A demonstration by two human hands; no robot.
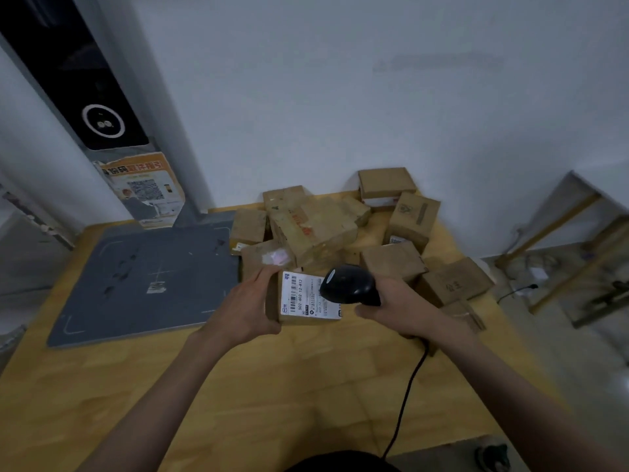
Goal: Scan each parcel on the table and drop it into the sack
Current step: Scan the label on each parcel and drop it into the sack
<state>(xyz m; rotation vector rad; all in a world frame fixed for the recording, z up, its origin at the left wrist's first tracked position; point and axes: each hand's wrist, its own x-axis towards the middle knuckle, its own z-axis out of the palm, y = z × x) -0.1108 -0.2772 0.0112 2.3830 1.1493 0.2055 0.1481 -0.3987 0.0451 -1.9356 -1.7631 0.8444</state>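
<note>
- At a yellow wooden table, we hold a small brown cardboard parcel with a white barcode label in our left hand, fingers wrapped around its left side, thumb up along the edge.
- Our right hand is closed around the grip of a black corded handheld scanner, its head tipped over the right end of the label; its black cable trails back toward our body.
- The parcel sits between the two hands, label face up toward the camera, printed barcode running along the label's left edge, the side nearer our left fingers and farther from the scanner head.
- We judge the scan to be the step in hand: the head looks set to sweep left across the label to reach the bars.
- Behind, a heap of plain brown cardboard boxes waits unscanned on the table's far side; a grey rectangular mat lies to the left.
- No sack shows in this view, so we cannot say which way the drop will go; the left hand, already carrying the parcel, is the one placed to make it.
</note>
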